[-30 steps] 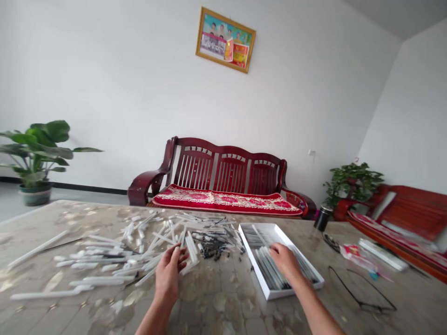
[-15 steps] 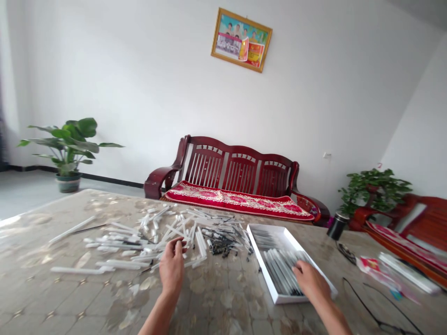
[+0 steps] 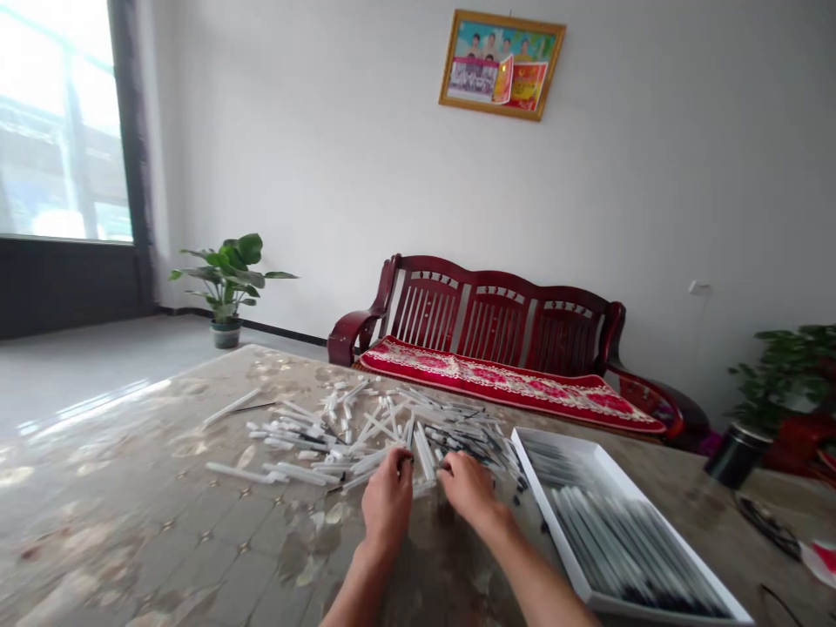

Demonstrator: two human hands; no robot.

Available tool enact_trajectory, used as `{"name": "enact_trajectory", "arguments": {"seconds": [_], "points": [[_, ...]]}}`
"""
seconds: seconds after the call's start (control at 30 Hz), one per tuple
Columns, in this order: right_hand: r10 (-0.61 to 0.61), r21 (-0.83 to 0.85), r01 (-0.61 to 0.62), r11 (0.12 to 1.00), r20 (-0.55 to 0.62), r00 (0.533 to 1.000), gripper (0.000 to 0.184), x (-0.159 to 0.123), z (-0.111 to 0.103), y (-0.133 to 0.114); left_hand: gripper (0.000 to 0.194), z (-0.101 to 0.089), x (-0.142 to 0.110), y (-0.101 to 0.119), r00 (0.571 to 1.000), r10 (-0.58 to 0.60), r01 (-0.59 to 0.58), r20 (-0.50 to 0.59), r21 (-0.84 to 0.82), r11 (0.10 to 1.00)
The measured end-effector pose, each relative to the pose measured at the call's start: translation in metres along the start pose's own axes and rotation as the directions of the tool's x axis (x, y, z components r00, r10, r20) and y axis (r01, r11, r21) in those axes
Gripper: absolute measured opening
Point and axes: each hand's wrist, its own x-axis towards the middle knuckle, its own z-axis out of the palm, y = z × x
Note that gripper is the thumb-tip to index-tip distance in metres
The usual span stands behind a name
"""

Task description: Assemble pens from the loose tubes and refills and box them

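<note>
A loose heap of white plastic tubes [image 3: 353, 435] with dark small parts lies on the marble-patterned table [image 3: 131, 496]. My left hand [image 3: 388, 496] is at the heap's front edge, fingers curled against the tubes. My right hand [image 3: 467, 486] is beside it, fingertips down among the dark-tipped pieces. One upright-lying white tube [image 3: 424, 455] sits between my hands. I cannot tell whether either hand grips a piece. To the right, a white shallow tray [image 3: 549, 514] holds neat rows of dark-tipped white sticks [image 3: 620, 540].
A black jar [image 3: 738, 455] and folded glasses [image 3: 767, 527] lie past the tray, with a red packet [image 3: 821, 562] at the frame edge. Beyond the table stand a dark red wooden sofa [image 3: 502, 322] and a potted plant [image 3: 225, 279].
My right hand has moved left from the tray to the heap, next to my left hand. The view has swung left, showing a window.
</note>
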Motion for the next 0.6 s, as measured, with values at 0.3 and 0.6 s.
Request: {"name": "enact_trajectory", "arguments": {"seconds": [0.3,0.6], "points": [[0.09,-0.095,-0.079,0.992,0.12,0.989,0.023,0.022,0.007,-0.017,0.027,0.004,-0.002,0.007,0.989,-0.014,0.003,0.151,0.071,0.997],[0.077,-0.045,-0.074,0.996,0.087,0.993,0.024,0.007,0.005,-0.008,0.03,0.015,-0.002,0.002,0.978,0.031,-0.047,0.205,0.075,0.996]]}}
